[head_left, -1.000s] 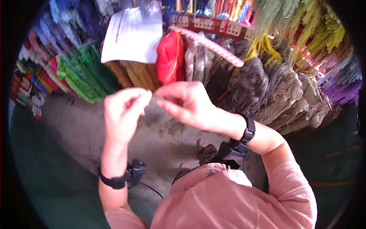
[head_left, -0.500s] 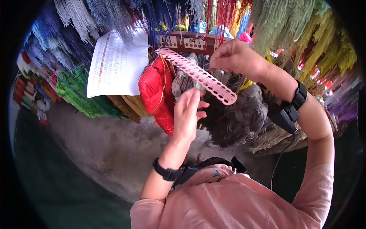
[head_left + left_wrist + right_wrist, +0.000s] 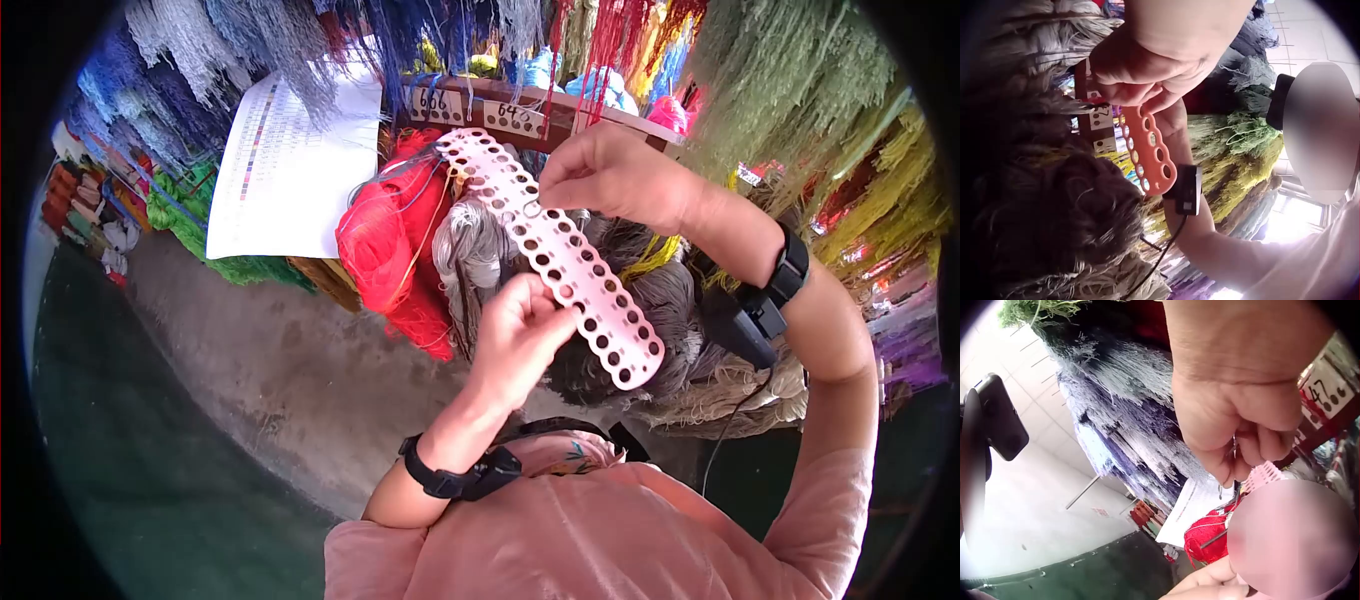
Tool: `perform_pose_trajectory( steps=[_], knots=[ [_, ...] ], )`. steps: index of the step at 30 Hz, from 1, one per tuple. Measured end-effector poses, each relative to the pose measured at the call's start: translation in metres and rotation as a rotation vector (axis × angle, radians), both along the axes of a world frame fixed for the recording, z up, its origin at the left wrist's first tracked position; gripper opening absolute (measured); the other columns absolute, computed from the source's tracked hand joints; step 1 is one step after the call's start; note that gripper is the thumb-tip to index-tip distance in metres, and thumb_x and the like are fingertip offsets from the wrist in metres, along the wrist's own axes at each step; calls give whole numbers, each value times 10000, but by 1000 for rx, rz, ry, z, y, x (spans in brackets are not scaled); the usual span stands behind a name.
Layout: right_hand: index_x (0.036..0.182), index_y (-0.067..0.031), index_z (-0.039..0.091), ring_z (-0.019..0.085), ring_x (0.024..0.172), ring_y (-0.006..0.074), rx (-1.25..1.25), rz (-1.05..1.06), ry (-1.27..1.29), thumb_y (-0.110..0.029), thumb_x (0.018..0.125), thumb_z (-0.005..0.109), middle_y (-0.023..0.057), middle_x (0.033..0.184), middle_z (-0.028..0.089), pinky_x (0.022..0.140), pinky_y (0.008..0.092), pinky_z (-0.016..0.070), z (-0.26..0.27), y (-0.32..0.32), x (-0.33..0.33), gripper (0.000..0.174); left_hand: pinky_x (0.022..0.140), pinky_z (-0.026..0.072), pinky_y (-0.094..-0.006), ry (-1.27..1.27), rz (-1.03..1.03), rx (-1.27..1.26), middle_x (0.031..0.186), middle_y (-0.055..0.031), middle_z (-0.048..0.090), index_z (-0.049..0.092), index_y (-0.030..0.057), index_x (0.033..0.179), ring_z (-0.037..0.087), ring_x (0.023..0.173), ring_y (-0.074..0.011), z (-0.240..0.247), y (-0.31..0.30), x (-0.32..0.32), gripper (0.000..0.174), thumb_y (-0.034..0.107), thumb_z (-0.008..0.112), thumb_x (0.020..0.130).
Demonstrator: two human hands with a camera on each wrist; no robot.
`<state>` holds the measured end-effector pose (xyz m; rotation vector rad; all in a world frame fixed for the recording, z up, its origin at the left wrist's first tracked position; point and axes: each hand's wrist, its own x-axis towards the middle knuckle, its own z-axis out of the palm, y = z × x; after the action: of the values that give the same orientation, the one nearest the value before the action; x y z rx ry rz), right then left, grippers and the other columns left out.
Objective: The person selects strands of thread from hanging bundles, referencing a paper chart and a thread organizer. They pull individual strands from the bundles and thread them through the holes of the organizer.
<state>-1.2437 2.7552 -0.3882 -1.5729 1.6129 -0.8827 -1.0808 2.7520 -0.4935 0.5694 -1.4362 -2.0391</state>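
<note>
A long pink thread-holder card (image 3: pixel 590 287) with a row of round holes along each scalloped edge slants over the yarn in the head view. My left hand (image 3: pixel 522 335) pinches its near-left edge between thumb and fingers. The card's lower end (image 3: pixel 1143 150) juts out below those fingers in the left wrist view. Above the card's upper right edge is my right hand (image 3: pixel 620 178), fingertips together on a thin grey loop (image 3: pixel 531 209); I cannot tell whether it is thread or wire. In the right wrist view the right hand (image 3: pixel 1235 419) is curled, with something thin and shiny between its fingers.
A red skein (image 3: pixel 385 245) and a grey skein (image 3: pixel 468 245) hang behind the card. Left of them hangs a printed sheet (image 3: pixel 290 170). A brown rail with number labels (image 3: pixel 437 104) runs behind, and many coloured hanks (image 3: pixel 800 90) hang on both sides.
The hands, together a second ago, have parted. My left hand has taken hold of the card's edge and the card now faces up more steeply. My right hand has stayed near its upper side since half a second ago.
</note>
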Motion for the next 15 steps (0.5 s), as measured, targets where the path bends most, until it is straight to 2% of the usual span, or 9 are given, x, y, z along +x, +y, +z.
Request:
perform_pose_trajectory(
  steps=[1, 3, 6, 9, 10, 11, 13, 15],
  knots=[
    [777, -4, 622, 465, 575, 26, 33, -2, 8, -115, 726, 600, -22, 651, 554, 478, 180, 368, 1, -2, 2, 124, 430, 258, -141, 20, -23, 2, 566, 79, 408, 507, 40, 811, 358, 506, 14, -3, 1, 2, 122, 48, 609, 745],
    [748, -17, 612, 431, 534, 18, 24, 31, -4, -139, 727, 604, -40, 612, 525, 430, 179, 323, -15, -10, -1, 124, 437, 264, -144, 3, -33, -16, 570, 78, 401, 500, 45, 829, 361, 520, 13, -1, 1, 2, 125, 49, 604, 758],
    [718, -25, 599, 395, 503, 12, 121, -11, -2, -141, 723, 605, -55, 577, 489, 414, 177, 290, -22, -11, 0, 117, 444, 283, -150, 106, -64, 130, 593, 63, 425, 496, 45, 838, 374, 510, -1, -9, -9, -2, 89, 89, 564, 801],
    [723, -26, 599, 400, 505, 10, 146, 7, -5, -138, 724, 601, -52, 578, 493, 414, 178, 294, -27, -16, -5, 112, 447, 322, -177, 200, -7, 289, 623, 12, 467, 482, 48, 848, 421, 508, -57, -18, -23, -1, 54, 100, 468, 856],
    [726, -9, 590, 423, 528, 25, 139, 4, 40, -139, 720, 599, -38, 582, 502, 448, 194, 333, -26, -17, -5, 130, 461, 352, -191, 276, 45, 315, 688, -7, 492, 487, 21, 907, 459, 538, -83, -20, -26, -3, 117, 116, 426, 876],
    [729, -2, 588, 433, 539, 33, 126, 20, 70, -137, 719, 598, -31, 584, 506, 467, 204, 346, -27, -19, -5, 135, 475, 365, -190, 300, 113, 284, 765, -20, 505, 485, 3, 972, 471, 570, -82, -20, -26, -6, 149, 95, 417, 878],
    [734, 13, 582, 451, 562, 49, 98, 55, 131, -132, 716, 594, -16, 589, 515, 505, 223, 373, -27, -22, -6, 147, 481, 374, -187, 299, 103, 194, 819, -30, 514, 479, -4, 1017, 479, 593, -79, -23, -33, -7, 174, 74, 405, 880],
    [734, 17, 581, 466, 584, 59, 116, 59, 128, -125, 714, 589, -3, 599, 526, 538, 233, 386, -24, -24, -3, 144, 475, 372, -185, 362, 118, 215, 833, -34, 520, 481, 1, 1016, 476, 584, -76, -29, -37, -9, 167, 61, 412, 876]
  ],
)
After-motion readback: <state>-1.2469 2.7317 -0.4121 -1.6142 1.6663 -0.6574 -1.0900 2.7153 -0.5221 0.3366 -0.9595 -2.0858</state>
